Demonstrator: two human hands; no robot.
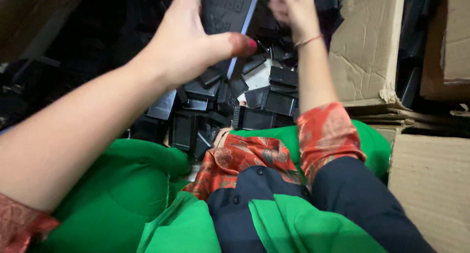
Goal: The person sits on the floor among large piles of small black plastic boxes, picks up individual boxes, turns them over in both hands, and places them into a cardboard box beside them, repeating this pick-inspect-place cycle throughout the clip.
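My left hand (pixel 188 42) reaches forward at the top centre and grips a flat black plastic tray (pixel 227 10) with a pale edge, thumb pressed on its lower side. My right hand (pixel 293 8) is raised beside it at the top edge, fingers curled and blurred; whether it holds anything is unclear. Below both hands lies a heap of small black plastic parts (pixel 245 101), piled loosely in front of my lap.
Torn cardboard boxes (pixel 367 42) stand at the right, with another cardboard face (pixel 431 184) at the lower right. Green cloth (pixel 122 194) and orange patterned fabric (pixel 240 160) cover my lap. More black parts fill the dark area at upper left.
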